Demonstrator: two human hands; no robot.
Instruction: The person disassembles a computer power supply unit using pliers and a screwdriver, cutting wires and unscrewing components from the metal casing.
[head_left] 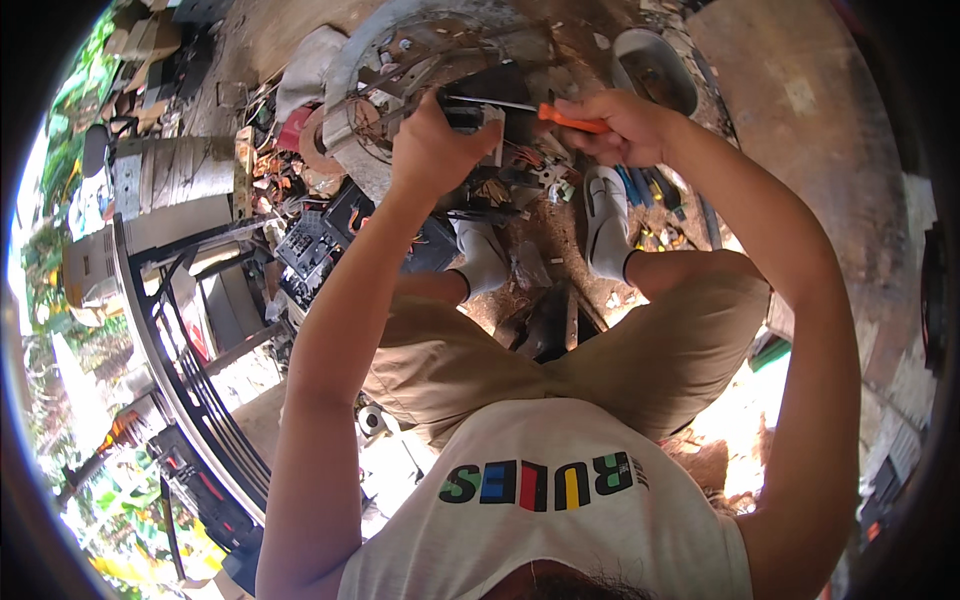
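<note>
In my right hand (628,128) is a screwdriver with an orange handle (575,119). The fingers close round that handle, and the thin metal shaft points left, toward my other hand. My left hand (437,148) grips a dark, boxy part (490,84) with a pale strip at its near side. The screwdriver's shaft lies across or against this part; whether the tip touches it I cannot tell. Both hands are held out ahead, above my feet and a heap of scrap. My left fingers are partly hidden behind the part.
A round grey rim (352,62) surrounds scrap at the far side. Beyond my right hand stands a grey tub (617,68). Several hand tools (650,188) lie by my right shoe (606,222). Black electronic parts (306,245) and a black metal frame (168,305) are on the left; a wooden board (800,95) is right.
</note>
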